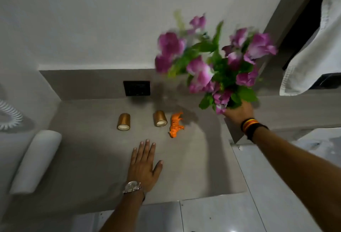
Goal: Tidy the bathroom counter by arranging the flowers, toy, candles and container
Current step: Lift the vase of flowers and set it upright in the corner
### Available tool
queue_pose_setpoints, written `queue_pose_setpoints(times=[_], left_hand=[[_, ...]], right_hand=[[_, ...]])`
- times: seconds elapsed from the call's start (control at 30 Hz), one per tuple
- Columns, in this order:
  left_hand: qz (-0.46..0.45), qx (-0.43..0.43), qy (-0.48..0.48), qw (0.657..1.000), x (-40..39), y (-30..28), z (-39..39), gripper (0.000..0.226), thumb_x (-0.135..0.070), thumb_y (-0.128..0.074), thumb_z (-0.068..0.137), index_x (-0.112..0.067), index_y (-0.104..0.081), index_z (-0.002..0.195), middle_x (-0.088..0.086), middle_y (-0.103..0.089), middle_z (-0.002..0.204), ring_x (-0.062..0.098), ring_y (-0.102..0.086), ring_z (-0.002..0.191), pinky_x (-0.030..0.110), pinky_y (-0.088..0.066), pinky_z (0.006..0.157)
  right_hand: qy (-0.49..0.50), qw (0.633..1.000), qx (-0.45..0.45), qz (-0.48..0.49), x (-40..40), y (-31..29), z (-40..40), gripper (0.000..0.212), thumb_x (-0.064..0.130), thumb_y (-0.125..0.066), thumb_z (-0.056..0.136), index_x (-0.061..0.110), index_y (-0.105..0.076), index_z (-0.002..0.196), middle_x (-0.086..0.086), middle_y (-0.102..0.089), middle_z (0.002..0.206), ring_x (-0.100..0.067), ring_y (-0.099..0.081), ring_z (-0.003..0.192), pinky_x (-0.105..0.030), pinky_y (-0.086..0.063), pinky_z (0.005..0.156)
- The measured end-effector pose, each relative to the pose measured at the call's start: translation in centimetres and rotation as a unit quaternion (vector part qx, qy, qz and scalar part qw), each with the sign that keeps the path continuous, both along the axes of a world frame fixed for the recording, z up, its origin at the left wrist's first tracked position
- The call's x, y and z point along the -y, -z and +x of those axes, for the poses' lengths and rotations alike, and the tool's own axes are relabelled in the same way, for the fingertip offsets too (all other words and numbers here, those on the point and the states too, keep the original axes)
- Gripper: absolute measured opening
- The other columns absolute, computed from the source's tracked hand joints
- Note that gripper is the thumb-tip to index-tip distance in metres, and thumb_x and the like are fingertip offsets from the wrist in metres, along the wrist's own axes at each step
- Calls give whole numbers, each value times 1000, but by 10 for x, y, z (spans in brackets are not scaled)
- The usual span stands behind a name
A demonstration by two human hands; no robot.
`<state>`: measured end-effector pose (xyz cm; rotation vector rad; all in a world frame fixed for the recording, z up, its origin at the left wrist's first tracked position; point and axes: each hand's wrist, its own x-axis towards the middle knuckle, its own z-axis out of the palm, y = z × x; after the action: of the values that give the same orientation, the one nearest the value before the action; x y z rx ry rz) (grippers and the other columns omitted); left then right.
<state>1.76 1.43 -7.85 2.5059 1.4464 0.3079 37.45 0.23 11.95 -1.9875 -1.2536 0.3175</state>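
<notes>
Grey counter [96, 158]: left hand [144, 165] rests flat, open. Right hand [238, 111] grips light, top-heavy flowers [217, 62]; hold low on the stems.

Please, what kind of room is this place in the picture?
Most likely a bathroom. A grey stone-like counter runs along the wall, a white towel hangs at the right, a rolled white towel lies on the counter, and pale glossy tiles show below it.

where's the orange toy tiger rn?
In the head view, the orange toy tiger lies on the grey counter, right of centre, just right of the right-hand gold candle and beyond the flat left hand.
</notes>
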Motion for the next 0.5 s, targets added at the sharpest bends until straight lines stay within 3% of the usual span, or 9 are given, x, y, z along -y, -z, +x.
queue_pose_setpoints(times=[0.07,0.1,0.23,0.37,0.4,0.43,0.47,0.5], left_hand=[[3,-1,-8,1000,-6,2,-3,73,-61,-27,101,-23,-17,163,2,-9,172,22,-2,159,46,-3,127],[0,-2,-16,1000,-9,2,-4,74,-61,-27,101,-23,-16,163,2,-7,172,22,-1,159,47,-2,127],[-6,-3,-54,998,-18,6,-2,76,-64,-26,99,-25,-13,164,1,-4,173,22,4,159,51,-4,128],[-6,6,-63,998,-19,9,0,77,-64,-29,98,-27,-11,164,0,-1,173,22,6,159,52,-5,128],[-6,7,-66,998,-19,9,0,78,-64,-31,98,-27,-12,164,0,-3,173,22,5,159,53,-7,128],[-5,7,-67,998,-19,10,1,78,-63,-32,98,-26,-13,164,1,-4,173,22,4,159,53,-8,127],[-4,7,-67,998,-19,10,1,78,-62,-34,98,-26,-13,164,1,-5,173,22,3,159,53,-8,127],[-4,9,-67,998,-19,10,1,78,-62,-36,97,-26,-14,163,1,-6,173,22,1,159,53,-9,127]], right_hand=[[56,988,-141,16,-17,23,-14,49,55,-81,56,34,-77,100,1,-76,104,-21,-68,103,-37,-51,95],[77,979,-185,23,-26,31,-22,45,44,-89,60,31,-77,102,-1,-77,107,-23,-69,108,-33,-49,99],[158,940,-296,52,-58,66,-35,57,13,-89,77,2,-66,129,-8,-68,127,-19,-61,118,-8,-40,89],[158,939,-305,25,-84,113,-34,72,31,-85,80,8,-57,143,-10,-59,145,-28,-53,134,-14,-34,102],[169,931,-324,18,-88,127,-32,76,34,-84,80,9,-53,145,-9,-59,145,-29,-54,134,-20,-41,101],[194,916,-350,-12,-90,136,-32,77,32,-82,81,8,-49,146,-10,-59,144,-30,-56,131,-23,-48,89],[219,905,-364,-31,-92,143,-33,75,30,-80,83,8,-47,147,-11,-58,145,-30,-57,129,-20,-49,81],[219,909,-355,-22,-93,145,-35,74,32,-78,85,9,-47,148,-9,-56,147,-28,-55,130,-14,-47,84]])
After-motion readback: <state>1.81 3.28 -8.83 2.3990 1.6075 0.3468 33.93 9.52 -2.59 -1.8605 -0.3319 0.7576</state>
